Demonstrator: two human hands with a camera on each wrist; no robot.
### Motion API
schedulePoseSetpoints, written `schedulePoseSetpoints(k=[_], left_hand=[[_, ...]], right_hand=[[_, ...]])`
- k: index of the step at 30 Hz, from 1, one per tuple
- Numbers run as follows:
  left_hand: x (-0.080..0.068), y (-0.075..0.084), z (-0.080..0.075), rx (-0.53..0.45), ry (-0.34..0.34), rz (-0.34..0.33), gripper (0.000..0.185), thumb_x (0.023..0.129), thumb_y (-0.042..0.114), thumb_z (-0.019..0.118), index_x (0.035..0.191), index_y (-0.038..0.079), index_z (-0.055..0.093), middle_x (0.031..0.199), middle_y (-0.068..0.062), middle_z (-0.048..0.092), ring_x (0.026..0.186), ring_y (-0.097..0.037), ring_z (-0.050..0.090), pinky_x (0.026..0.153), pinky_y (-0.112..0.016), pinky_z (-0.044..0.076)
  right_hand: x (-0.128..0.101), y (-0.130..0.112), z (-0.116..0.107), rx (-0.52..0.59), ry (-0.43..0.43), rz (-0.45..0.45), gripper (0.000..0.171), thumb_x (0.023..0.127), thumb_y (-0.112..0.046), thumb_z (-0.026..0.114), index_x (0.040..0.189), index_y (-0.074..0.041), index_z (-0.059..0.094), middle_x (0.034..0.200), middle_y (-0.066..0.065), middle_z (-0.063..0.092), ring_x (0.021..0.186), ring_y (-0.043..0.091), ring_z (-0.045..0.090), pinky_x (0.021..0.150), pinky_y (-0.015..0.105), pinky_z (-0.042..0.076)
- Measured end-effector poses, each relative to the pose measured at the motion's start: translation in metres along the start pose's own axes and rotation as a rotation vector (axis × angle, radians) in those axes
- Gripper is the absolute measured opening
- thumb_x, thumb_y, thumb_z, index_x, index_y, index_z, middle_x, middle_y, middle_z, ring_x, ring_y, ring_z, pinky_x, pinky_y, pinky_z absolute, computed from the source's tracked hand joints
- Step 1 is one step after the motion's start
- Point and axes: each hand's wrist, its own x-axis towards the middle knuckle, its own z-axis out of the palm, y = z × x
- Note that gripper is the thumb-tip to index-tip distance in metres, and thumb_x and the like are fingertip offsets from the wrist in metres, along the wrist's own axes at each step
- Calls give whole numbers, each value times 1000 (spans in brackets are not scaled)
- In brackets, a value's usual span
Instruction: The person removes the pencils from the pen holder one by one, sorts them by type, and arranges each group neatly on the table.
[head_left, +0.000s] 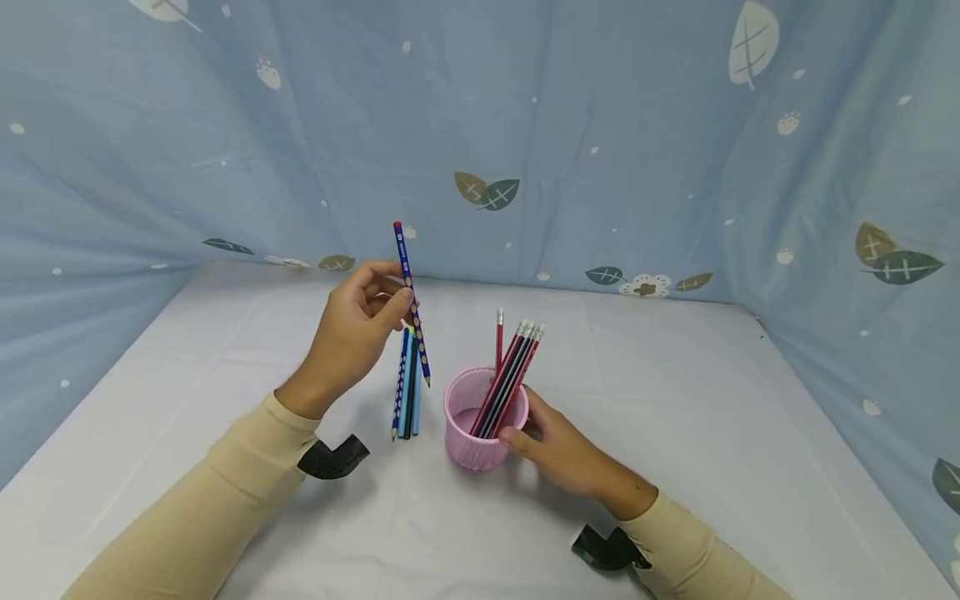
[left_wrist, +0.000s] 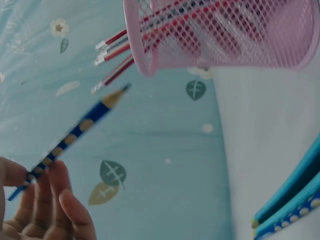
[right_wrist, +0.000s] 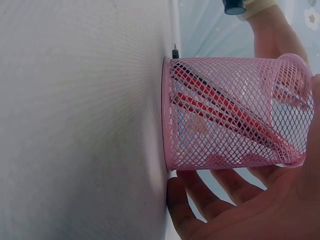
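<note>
My left hand (head_left: 348, 325) pinches a blue pencil with pale dots (head_left: 414, 307) between thumb and fingers. Its red end points up and its sharpened tip slants down, near the left side of a pink mesh pencil cup (head_left: 471, 454). Around the cup's right side curls my right hand (head_left: 566, 450), thumb at the front of the rim and fingers partly hidden behind. Several red and dark striped pencils (head_left: 510, 379) lean to the right inside the cup, eraser ends up; one red pencil (head_left: 499, 337) stands apart at the back. In the right wrist view the cup's base meets the tabletop.
Left of the cup, several blue, light blue and black pencils (head_left: 407, 392) lie side by side on the white tabletop (head_left: 645, 367). A light blue curtain with leaf prints (head_left: 637, 142) hangs behind the table. Each wrist carries a black mount (head_left: 333, 458).
</note>
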Motion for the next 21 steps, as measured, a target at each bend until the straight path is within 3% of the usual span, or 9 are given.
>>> schedulePoseSetpoints(k=[8, 16, 21], left_hand=[[7, -14, -9, 77, 12, -108, 39, 103, 27, 54, 135, 5, 49, 108, -12, 65, 80, -11, 67, 74, -25, 51], [11, -28, -13, 119, -3, -186, 43, 102, 27, 55, 141, 11, 46, 105, -12, 68, 80, -17, 68, 89, -39, 44], [15, -43, -15, 201, -35, -245, 45, 101, 25, 55, 143, 12, 45, 107, -12, 69, 82, -29, 67, 81, -37, 44]], right_hand=[[0, 1, -1, 18, -5, -1, 67, 101, -44, 55, 155, -12, 30, 148, 11, 51, 135, 29, 51, 111, 26, 39], [0, 0, 0, 16, -2, 10, 69, 101, -45, 55, 156, -12, 29, 150, 11, 49, 137, 30, 49, 112, 28, 38], [0, -1, 0, 14, -2, 14, 71, 100, -48, 55, 155, -12, 29, 150, 11, 49, 137, 29, 49, 113, 31, 38]])
